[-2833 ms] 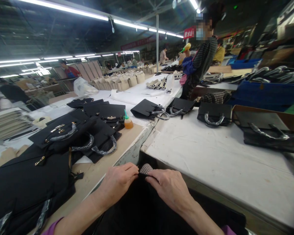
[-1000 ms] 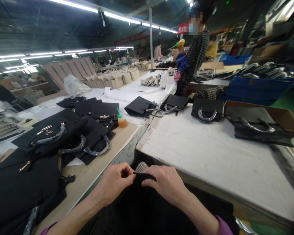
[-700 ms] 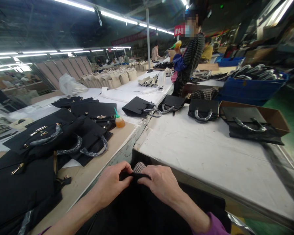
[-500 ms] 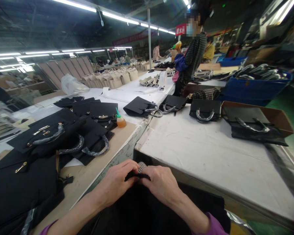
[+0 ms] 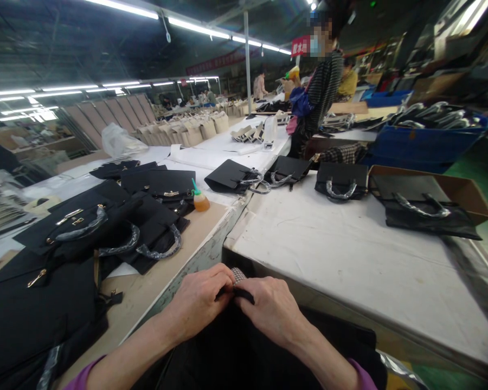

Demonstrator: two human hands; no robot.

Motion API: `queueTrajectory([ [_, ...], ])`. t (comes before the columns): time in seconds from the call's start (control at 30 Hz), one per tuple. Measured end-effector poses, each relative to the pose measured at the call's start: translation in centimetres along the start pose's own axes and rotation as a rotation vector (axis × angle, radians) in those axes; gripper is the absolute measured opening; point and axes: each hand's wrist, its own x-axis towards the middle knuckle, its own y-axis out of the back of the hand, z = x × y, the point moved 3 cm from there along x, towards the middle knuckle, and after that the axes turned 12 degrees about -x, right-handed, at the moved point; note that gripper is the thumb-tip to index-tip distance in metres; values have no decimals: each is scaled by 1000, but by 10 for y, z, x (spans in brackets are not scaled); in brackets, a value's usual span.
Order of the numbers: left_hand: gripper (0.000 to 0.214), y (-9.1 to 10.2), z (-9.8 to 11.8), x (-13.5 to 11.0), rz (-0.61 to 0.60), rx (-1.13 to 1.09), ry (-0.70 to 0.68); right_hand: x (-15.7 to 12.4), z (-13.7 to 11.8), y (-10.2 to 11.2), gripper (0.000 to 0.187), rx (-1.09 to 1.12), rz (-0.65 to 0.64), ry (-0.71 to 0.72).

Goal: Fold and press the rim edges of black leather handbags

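My left hand (image 5: 201, 295) and my right hand (image 5: 270, 303) meet at the front, both closed on the edge of a black bag (image 5: 231, 352). Thumbs and fingers pinch the edge from either side, and the fingertips nearly touch. A bit of checked lining (image 5: 238, 275) shows just beyond the fingers. The bag's body hangs below my hands, dark and partly hidden by my forearms. A plastic-wrapped handle (image 5: 398, 369) shows at the lower right, near my right sleeve.
Black handbags (image 5: 57, 292) are piled on the left table, with a glue bottle (image 5: 200, 201) beside them. More bags (image 5: 337, 181) line the far edge of the white table (image 5: 350, 249). A blue bin (image 5: 427, 143) and a standing co-worker (image 5: 323, 92) are beyond.
Both hands keep their pinch on the bag's edge and have shifted very slightly to the right. The bags on the tables lie as before.
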Motion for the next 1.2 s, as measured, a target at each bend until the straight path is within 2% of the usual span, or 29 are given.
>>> queueTrajectory([
  [0.27,11,-5,0,1,-81,164,-53,1,0,4,16,-59,-69,-61],
  [0.43,11,-5,-2,1,-107,117,2,4,4,1,17,-58,-60,-59],
  [0.9,10,-2,-8,-1,-62,34,87,0,3,-1,19,-4,10,-31],
  [0.97,9,0,-11,-1,-29,-31,121,0,3,-2,20,-3,27,-40],
  [1.03,4,2,-16,0,-2,-199,186,-1,5,-2,20,25,46,-47],
  [1.07,10,2,-19,0,1,-310,222,0,6,-1,20,44,51,-46],
  [1.13,19,3,-24,0,-29,-492,282,1,10,0,20,80,44,-39],
  [1.2,15,3,-28,2,-60,-574,315,3,14,1,21,107,21,-34],
])
